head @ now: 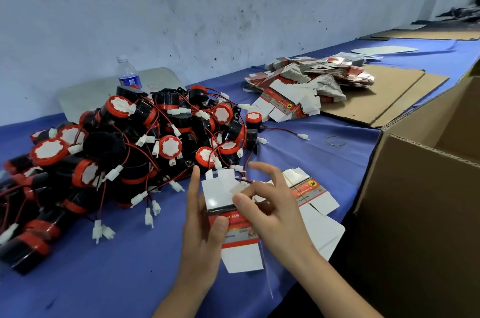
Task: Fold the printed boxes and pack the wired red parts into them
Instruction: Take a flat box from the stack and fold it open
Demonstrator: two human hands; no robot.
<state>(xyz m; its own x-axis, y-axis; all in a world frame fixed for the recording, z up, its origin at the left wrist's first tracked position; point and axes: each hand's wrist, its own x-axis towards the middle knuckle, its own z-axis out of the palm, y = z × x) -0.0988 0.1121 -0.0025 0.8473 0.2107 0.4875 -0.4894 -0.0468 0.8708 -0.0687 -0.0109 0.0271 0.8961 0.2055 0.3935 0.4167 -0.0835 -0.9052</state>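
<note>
Near the table's (130, 278) front edge, the left hand (205, 224) clamps the half-folded printed box (240, 252) between thumb and fingers. The right hand's (275, 208) thumb presses a flap, fingers spread. Best to crease squarely and tuck the tabs fully before reaching for the wired red parts (145, 141) piled towards the left edge.
</note>
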